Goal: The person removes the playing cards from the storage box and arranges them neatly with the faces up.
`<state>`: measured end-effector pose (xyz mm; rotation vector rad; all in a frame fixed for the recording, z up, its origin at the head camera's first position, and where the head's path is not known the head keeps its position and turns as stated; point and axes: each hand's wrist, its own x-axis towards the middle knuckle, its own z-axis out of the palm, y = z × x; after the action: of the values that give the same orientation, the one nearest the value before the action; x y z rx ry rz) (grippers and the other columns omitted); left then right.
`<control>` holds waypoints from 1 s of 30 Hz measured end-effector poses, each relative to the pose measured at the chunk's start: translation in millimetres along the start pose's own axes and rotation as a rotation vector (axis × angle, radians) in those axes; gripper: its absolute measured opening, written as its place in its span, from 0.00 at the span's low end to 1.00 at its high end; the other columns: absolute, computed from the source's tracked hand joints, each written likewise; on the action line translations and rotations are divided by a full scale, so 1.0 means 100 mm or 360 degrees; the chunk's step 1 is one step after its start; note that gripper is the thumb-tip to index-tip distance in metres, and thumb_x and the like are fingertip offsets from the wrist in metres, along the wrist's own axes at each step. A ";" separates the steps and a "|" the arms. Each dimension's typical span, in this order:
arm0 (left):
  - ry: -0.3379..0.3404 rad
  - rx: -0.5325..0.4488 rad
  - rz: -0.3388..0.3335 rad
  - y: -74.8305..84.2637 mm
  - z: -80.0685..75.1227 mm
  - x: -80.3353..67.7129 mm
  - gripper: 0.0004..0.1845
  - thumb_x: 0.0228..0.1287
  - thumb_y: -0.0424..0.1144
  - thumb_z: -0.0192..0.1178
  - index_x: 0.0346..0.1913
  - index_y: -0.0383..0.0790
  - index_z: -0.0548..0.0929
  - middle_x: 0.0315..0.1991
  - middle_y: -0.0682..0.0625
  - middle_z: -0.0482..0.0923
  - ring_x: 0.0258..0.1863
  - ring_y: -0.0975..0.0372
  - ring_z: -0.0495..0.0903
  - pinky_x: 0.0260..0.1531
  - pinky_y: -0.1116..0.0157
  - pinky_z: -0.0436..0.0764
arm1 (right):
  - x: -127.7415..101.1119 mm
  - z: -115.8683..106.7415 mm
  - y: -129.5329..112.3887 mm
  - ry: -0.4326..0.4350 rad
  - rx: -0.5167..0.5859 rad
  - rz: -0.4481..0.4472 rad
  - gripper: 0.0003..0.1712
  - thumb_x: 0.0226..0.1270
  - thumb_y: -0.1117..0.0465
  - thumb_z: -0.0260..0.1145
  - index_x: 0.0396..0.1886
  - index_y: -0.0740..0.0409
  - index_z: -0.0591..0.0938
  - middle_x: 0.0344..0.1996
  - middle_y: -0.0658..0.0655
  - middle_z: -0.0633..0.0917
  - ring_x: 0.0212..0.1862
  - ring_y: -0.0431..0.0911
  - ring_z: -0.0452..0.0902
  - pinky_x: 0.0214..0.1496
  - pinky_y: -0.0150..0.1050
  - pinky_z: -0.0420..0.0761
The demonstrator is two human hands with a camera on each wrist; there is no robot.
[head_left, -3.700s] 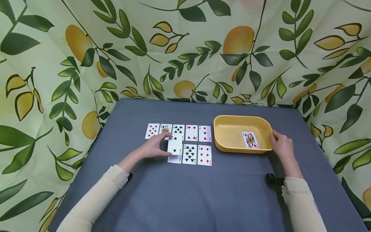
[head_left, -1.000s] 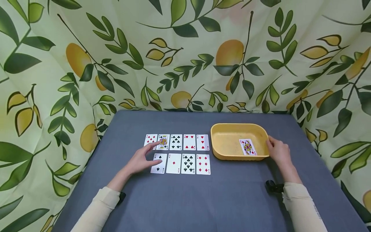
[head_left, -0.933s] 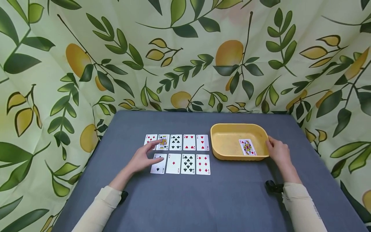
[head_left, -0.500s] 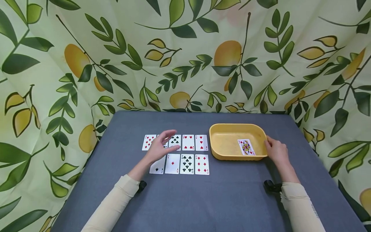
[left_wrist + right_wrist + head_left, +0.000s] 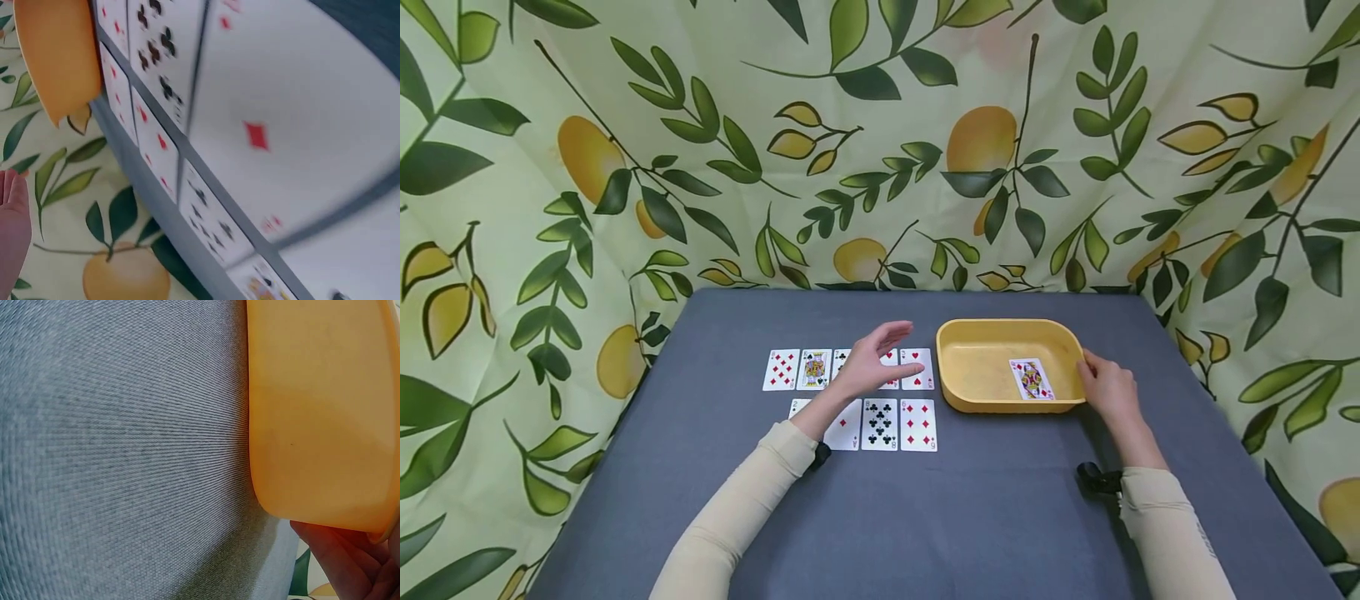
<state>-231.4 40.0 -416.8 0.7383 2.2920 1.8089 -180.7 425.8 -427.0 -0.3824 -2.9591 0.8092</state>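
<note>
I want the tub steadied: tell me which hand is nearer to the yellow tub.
Right. The right hand holds the yellow tub at its right rim; the left hand hovers open over the cards, left of it.

Makeshift recording booth: lemon-print cloth backdrop [image 5: 880, 125] around grey table [image 5: 925, 517].

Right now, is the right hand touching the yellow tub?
Touching: the head view shows the right hand against the yellow tub at its right end, fingers on the rim.

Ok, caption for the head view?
Left hand hovers open over two rows of cards; right hand holds the yellow tray containing one face card.
</note>
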 end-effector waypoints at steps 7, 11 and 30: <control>-0.0083 -0.0054 -0.0007 0.05 0.30 0.21 0.39 0.53 0.38 0.74 0.67 0.37 0.69 0.65 0.42 0.72 0.66 0.57 0.70 0.65 0.62 0.67 | 0.00 0.00 0.02 0.0030 -0.0016 0.0008 0.28 0.78 0.58 0.51 0.68 0.73 0.65 0.50 0.78 0.77 0.30 0.54 0.74 0.22 0.38 0.71; -0.0106 -0.0033 -0.0011 0.05 0.49 0.31 0.39 0.53 0.39 0.74 0.67 0.36 0.69 0.64 0.42 0.72 0.64 0.58 0.71 0.63 0.69 0.68 | 0.00 0.02 0.02 0.0034 -0.0015 -0.0009 0.28 0.78 0.58 0.51 0.68 0.73 0.65 0.50 0.78 0.77 0.28 0.54 0.74 0.22 0.38 0.71; -0.0265 0.0316 -0.0022 0.11 1.34 0.80 0.41 0.51 0.41 0.75 0.67 0.33 0.70 0.64 0.42 0.72 0.64 0.56 0.71 0.61 0.71 0.68 | 0.01 -0.01 0.01 0.0011 -0.0015 0.0018 0.27 0.78 0.58 0.52 0.69 0.71 0.65 0.54 0.78 0.76 0.30 0.54 0.74 0.23 0.38 0.71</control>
<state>-244.9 195.5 -427.3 0.8642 2.3802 1.4669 -181.1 427.3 -426.9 -0.4016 -2.9584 0.7935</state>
